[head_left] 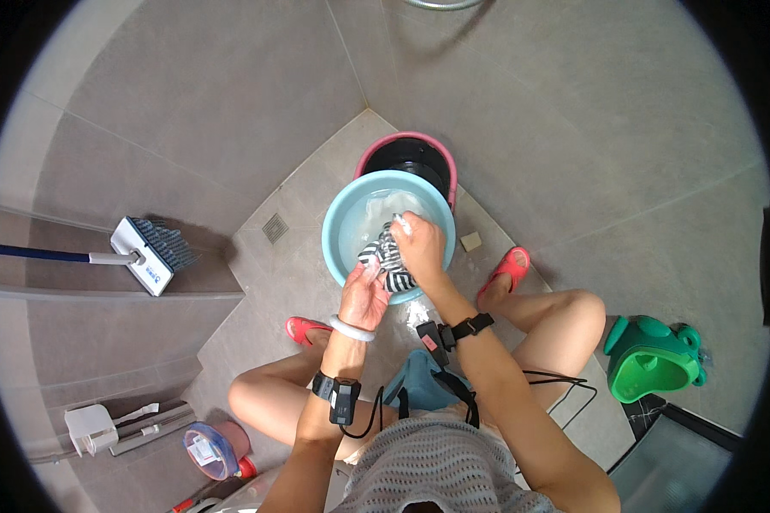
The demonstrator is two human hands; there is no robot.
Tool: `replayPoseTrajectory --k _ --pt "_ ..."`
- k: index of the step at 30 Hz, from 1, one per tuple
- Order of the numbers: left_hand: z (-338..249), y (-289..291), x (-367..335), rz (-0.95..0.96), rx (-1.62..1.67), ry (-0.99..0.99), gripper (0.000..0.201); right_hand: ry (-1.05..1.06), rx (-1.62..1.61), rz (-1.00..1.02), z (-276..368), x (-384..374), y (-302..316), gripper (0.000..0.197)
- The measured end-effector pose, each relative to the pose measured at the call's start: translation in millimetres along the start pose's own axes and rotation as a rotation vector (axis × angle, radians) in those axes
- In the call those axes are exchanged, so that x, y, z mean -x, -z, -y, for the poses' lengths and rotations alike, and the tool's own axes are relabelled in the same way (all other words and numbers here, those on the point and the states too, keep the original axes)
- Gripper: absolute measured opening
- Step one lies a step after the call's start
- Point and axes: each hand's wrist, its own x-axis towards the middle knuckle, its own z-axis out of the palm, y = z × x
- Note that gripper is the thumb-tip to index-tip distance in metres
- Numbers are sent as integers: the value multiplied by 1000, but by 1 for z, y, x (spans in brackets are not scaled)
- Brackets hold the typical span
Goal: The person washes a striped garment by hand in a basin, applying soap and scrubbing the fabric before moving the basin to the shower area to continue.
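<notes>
A black-and-white striped cloth (387,256) is bunched up over the near half of a light blue basin (330,244). My right hand (421,250) is closed in a fist on its right side, with a little white showing at the fingers. From below left, my left hand (365,299) holds the cloth's left edge, palm turned up and its fingertips partly hidden by the fabric. Water fills part of the basin, and a whitish cloth (391,205) lies in it beyond my hands.
Behind the basin stands a dark tub with a pink rim (411,137). A pale block (470,242) lies on the tiles to the right, a floor drain (275,228) to the left. A flat mop (148,258) leans at far left; a green potty (654,363) stands at right.
</notes>
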Motion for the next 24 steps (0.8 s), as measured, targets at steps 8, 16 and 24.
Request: replayPoseTrajectory --k 8,16,24 --pt "-9 -21 -2 -2 -2 -14 24 64 16 29 -1 -11 -4 19" --pt "-11 -1 -9 -46 72 41 19 298 -76 51 18 17 -20 16" --pt "-13 10 -8 90 135 26 21 415 -22 60 36 34 -20 12"
